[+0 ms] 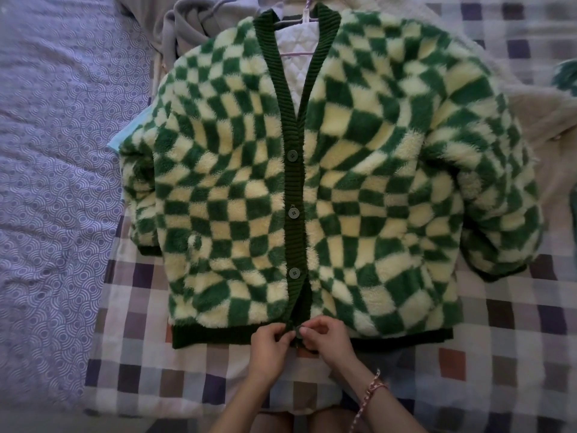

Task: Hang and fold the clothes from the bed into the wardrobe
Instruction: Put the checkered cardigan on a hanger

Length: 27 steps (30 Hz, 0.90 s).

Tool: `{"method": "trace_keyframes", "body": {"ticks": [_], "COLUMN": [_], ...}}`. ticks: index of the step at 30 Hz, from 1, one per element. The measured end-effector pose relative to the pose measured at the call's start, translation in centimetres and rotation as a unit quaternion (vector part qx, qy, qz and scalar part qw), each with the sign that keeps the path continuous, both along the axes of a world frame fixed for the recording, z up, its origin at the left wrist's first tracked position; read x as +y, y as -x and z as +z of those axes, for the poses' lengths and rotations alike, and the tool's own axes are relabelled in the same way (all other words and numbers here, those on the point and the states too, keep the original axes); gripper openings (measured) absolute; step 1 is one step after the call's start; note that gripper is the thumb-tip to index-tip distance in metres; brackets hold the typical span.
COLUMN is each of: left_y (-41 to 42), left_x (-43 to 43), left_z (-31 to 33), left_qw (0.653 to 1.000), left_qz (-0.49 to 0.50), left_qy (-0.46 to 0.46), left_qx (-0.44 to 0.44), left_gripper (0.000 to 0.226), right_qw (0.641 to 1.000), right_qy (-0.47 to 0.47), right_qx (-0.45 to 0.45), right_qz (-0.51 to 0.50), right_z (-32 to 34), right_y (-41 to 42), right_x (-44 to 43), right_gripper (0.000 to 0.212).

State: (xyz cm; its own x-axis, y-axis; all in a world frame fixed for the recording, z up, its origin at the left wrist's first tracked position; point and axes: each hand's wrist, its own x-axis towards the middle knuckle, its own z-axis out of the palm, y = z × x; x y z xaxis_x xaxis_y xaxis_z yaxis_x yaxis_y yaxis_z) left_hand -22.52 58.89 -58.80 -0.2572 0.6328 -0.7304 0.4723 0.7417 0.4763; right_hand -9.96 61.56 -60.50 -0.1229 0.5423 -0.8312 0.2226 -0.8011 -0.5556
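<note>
The cardigan lies flat, front up, on the checked blanket, with a hanger inside its collar. At the cardigan's bottom hem the left hand pinches the ribbed edge, and the right hand pinches the bottom button beside it. The thick rib may resist, so the button could slip from the pinch or catch only halfway in its hole. Tugging at the hem could also pull the cardigan down and shift its shoulders off the hanger. The fingers cover the buttonhole, so I cannot tell whether the button is through. The hanger's hook is cut off above the collar, and its arms are hidden under the fleece. A grey hoodie beyond the cardigan's left shoulder is only partly visible.
</note>
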Motion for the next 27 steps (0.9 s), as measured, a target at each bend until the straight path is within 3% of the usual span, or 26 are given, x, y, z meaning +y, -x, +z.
{"method": "trace_keyframes", "body": {"ticks": [5,9,16,18,21,25,27], "left_y": [-0.1,-0.7,-0.9,-0.8,-0.5,-0.4,-0.4], "left_x": [-0.2,-0.3,0.0,0.1,0.1,-0.2,-0.3], "left_z": [1.0,1.2,1.4,1.3,0.9,1.0,0.8], "left_qw": [1.0,0.999,0.999,0.991,0.937,0.929,0.919], "left_qz": [0.022,0.044,0.034,0.119,0.305,0.307,0.333], "left_qy": [-0.003,-0.005,-0.004,0.01,0.046,0.057,0.071], "left_qx": [0.007,-0.011,-0.012,-0.061,-0.167,-0.2,-0.2], "left_gripper": [0.03,0.018,0.031,0.033,0.039,0.036,0.018], "right_qw": [0.993,0.994,0.997,0.997,0.998,0.999,0.999], "right_qy": [-0.074,-0.075,-0.068,-0.064,-0.052,-0.042,-0.034], "right_qx": [-0.08,-0.071,-0.047,-0.029,-0.001,0.016,0.023], "right_qz": [0.045,0.046,-0.002,-0.015,-0.035,-0.011,0.003], "right_z": [0.3,0.3,0.0,0.0,-0.1,0.3,0.6], "right_y": [0.8,1.0,0.6,0.5,0.4,0.5,0.4], "right_x": [-0.4,-0.5,-0.5,-0.5,-0.4,-0.2,-0.1], "right_gripper": [0.02,0.025,0.022,0.023,0.024,0.022,0.021]}}
